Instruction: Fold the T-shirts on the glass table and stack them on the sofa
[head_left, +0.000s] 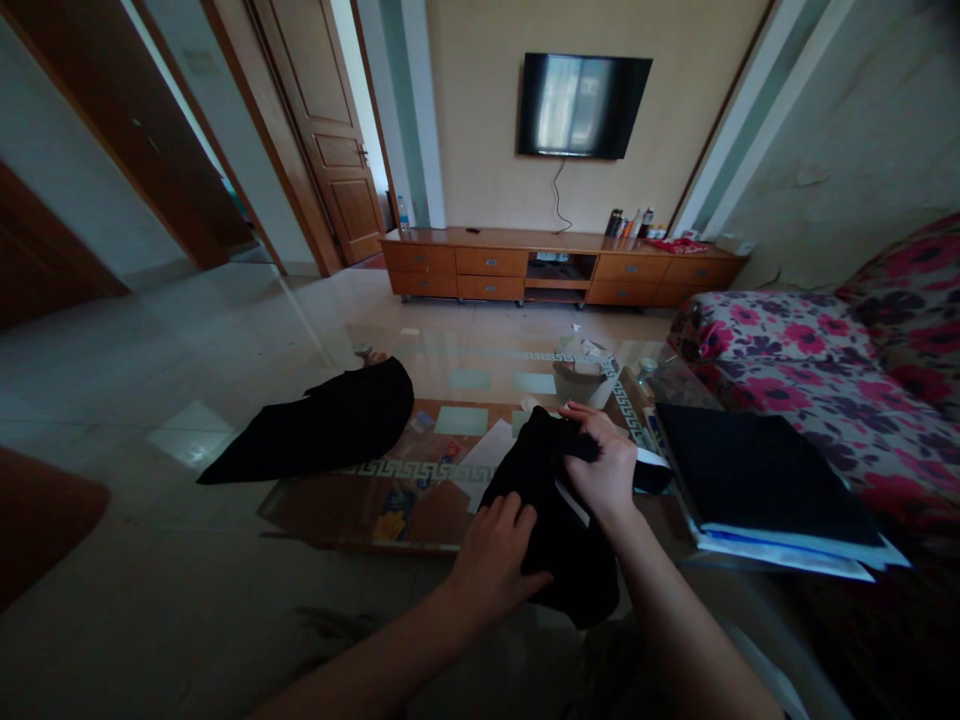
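A black garment (574, 570) lies in front of me over the near edge of the glass coffee table, its exact kind hard to make out in the dark. Spread across its left side is my left hand (495, 550), the thumb apart from the fingers. Higher up, my right hand (607, 465) grips a bunched part of the same black cloth. A white strip shows beside and below that hand. Another dark cloth (322, 415) lies in a heap on the table's left end.
On the right, a black folded item (765, 475) tops a stack with white and blue edges. A flowered sofa (780, 340) stands beyond it. The glass table (480, 350) holds a bowl (579, 380); papers and packets show through it. A low TV cabinet (491, 262) lines the far wall.
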